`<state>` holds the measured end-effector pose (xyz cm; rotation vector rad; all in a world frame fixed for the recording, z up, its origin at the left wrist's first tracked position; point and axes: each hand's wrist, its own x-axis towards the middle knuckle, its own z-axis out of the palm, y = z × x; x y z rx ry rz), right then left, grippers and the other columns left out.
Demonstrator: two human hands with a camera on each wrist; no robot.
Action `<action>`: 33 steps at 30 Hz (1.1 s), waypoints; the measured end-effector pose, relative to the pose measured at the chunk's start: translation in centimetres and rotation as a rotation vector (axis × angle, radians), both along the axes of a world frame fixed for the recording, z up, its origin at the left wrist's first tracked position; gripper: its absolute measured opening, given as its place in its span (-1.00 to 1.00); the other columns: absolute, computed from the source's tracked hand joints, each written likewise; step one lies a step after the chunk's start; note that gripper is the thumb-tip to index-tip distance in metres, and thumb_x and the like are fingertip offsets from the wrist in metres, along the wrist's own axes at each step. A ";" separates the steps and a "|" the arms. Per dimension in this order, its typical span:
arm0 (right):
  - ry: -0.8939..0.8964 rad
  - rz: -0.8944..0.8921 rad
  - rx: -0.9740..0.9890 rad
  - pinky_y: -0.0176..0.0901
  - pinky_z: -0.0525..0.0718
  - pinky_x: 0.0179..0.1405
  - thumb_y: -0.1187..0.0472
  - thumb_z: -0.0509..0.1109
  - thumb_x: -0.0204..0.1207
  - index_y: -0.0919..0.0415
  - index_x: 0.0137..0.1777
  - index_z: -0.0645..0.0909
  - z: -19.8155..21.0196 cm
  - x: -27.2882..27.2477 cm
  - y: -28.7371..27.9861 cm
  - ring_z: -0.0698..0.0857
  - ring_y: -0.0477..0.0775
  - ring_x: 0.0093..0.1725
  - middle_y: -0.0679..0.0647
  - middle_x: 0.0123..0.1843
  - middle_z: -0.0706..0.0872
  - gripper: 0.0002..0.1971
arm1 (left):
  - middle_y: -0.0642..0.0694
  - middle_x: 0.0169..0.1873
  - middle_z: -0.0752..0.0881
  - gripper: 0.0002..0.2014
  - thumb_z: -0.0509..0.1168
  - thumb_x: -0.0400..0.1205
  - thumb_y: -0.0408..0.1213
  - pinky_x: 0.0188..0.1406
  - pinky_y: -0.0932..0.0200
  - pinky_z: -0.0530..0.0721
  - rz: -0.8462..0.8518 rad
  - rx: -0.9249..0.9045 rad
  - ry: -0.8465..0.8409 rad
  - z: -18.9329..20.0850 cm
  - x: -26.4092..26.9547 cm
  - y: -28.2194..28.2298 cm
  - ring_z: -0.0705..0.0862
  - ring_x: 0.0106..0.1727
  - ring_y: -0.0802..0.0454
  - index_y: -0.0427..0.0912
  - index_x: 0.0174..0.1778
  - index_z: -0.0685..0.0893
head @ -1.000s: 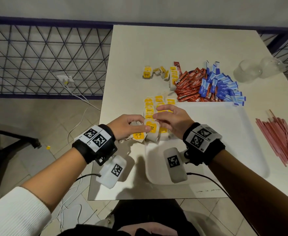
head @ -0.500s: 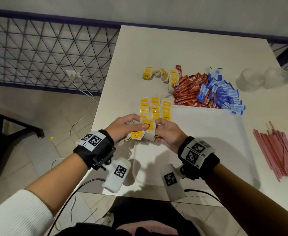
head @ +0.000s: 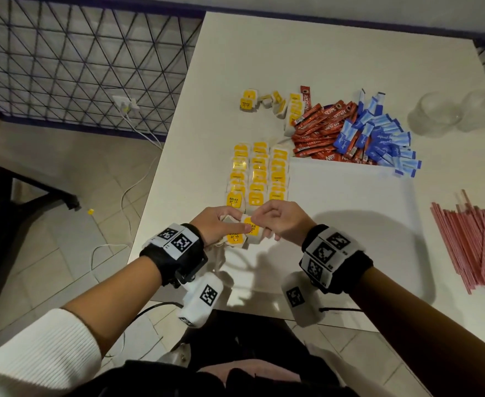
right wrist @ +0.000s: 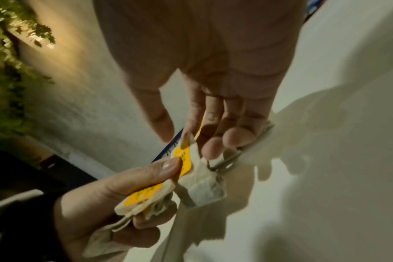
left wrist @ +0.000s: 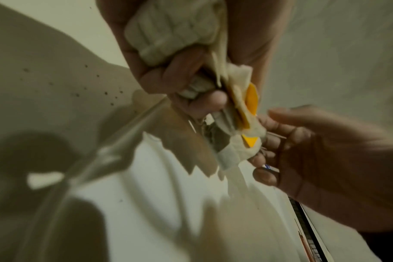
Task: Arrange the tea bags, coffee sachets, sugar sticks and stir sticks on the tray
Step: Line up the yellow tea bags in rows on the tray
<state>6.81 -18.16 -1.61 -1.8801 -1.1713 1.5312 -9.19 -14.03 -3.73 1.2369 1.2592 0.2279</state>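
Lying across the white table (head: 335,67), from left to right, are rows of yellow tea bags (head: 257,174) set at the tray's (head: 350,224) far left corner, a loose cluster of more tea bags (head: 267,103) beyond them, a heap of red coffee sachets (head: 318,130), blue sugar sticks (head: 378,138), two clear cups (head: 450,113) and pink stir sticks (head: 476,245) at the right. Nothing is blocking the tray's bare middle. The left hand (head: 215,227) is gripping a bunch of tea bags (head: 241,234) above the tray's near left edge, its fingers (left wrist: 162,79) curled tight round them and its thumb pressing a yellow tag. The right hand (head: 281,222) is pinching the top bag (right wrist: 186,156) between forefinger and thumb, the other fingers loosely bent. The bags are looking crumpled and cream-coloured, with yellow tags.
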 end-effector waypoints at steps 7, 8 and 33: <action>-0.262 0.051 0.074 -0.17 0.59 0.03 0.13 0.45 0.45 -0.02 -0.35 0.59 -1.0 0.4 1.4 0.64 -0.04 -0.07 -0.14 -0.27 0.64 -0.83 | 0.06 -0.11 0.71 -0.83 0.52 0.41 -0.19 -0.10 0.25 0.52 -0.023 0.066 0.085 -0.2 0.2 -0.2 0.65 -0.11 0.10 0.07 -0.38 0.64; -0.271 0.044 0.080 -0.16 0.60 0.07 0.14 0.44 0.45 -0.02 -0.36 0.59 -1.1 0.4 1.5 0.64 -0.04 -0.06 -0.14 -0.28 0.64 -0.83 | 0.08 -0.17 0.71 -0.83 0.52 0.42 -0.20 -0.15 0.29 0.53 -0.022 0.063 0.080 -0.2 0.0 -0.2 0.64 -0.19 0.15 0.08 -0.37 0.65; -0.611 0.474 0.124 -0.17 0.38 -0.06 0.16 0.31 0.53 0.10 0.04 0.50 -0.6 -1.3 0.8 0.52 0.10 0.08 0.04 0.07 0.49 -0.88 | 0.00 -0.41 0.58 -0.80 0.42 0.52 -0.21 -0.39 0.31 0.60 -0.128 0.240 0.264 0.6 -1.6 3.3 0.56 -0.40 0.03 0.08 0.05 0.69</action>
